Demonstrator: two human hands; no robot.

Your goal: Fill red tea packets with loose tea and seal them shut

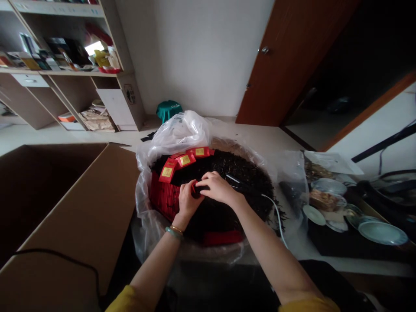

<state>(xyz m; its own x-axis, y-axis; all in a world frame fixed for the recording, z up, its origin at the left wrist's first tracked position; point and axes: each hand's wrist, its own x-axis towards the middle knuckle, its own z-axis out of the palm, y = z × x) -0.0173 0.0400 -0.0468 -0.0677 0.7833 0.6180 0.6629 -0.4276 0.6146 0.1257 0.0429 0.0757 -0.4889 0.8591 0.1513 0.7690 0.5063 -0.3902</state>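
Note:
My left hand (188, 200), with a bangle at the wrist, is closed around a small red packet (194, 189). Bent over the packet's top are the fingers of my right hand (216, 187), brought together; whatever lies between them is hidden. Beneath both hands spreads a heap of dark dried leaves (227, 167), like loose tea. Red packets with yellow labels (167, 170) lie on its far left part. Beside my left hand stands a tight row of red packets (164, 199). Another red stack (222, 238) rests at the near edge.
Clear plastic sheeting (143, 208) lines the round container. A black device (242, 184) with a white cable (278, 216) lies on the leaves at right. An open cardboard box (74, 208) stands left. Bowls and dishes (381, 231) are at right. Behind are shelves (71, 73) and a brown door (276, 69).

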